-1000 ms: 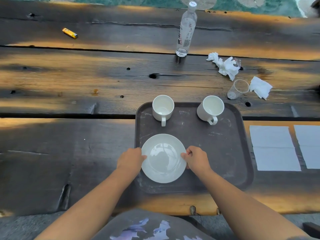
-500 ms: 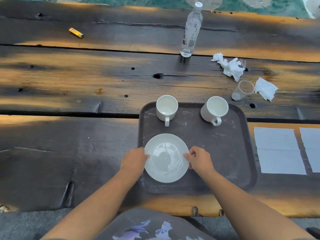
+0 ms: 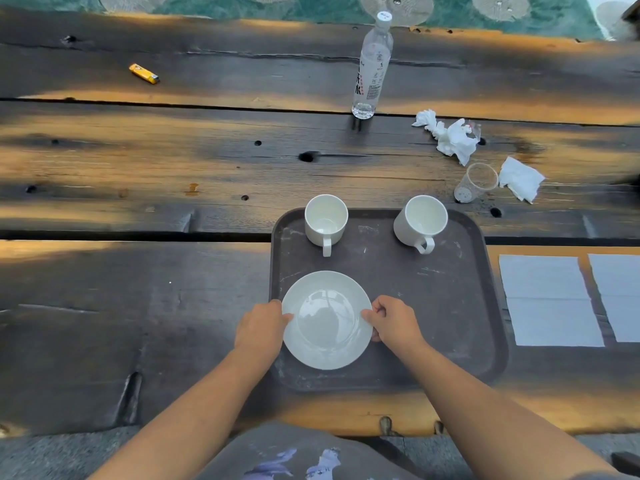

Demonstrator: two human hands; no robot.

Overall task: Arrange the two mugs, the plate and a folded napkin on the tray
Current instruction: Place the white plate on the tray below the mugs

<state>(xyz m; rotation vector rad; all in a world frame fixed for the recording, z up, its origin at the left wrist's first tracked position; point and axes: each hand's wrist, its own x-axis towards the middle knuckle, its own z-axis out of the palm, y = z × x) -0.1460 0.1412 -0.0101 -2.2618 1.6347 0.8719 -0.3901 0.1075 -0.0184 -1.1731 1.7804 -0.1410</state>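
A white plate (image 3: 327, 320) lies at the near left of the dark brown tray (image 3: 450, 306). My left hand (image 3: 261, 329) grips the plate's left rim and my right hand (image 3: 393, 322) pinches its right rim. Two white mugs stand at the tray's far edge, one on the left (image 3: 325, 220) and one on the right (image 3: 420, 221), both with handles toward me. Two flat white napkins lie on the table to the right of the tray, the nearer one (image 3: 550, 301) beside it and the other (image 3: 620, 296) at the frame's edge.
On the dark wooden table stand a water bottle (image 3: 371, 69) at the back, crumpled tissues (image 3: 450, 136), a tipped clear plastic cup (image 3: 476, 183), another tissue (image 3: 519, 178) and a yellow lighter (image 3: 143, 73) at the far left.
Both hands stay on the plate's rim on the tray. The view has shifted slightly; the plate, the mugs and the napkins keep their places.
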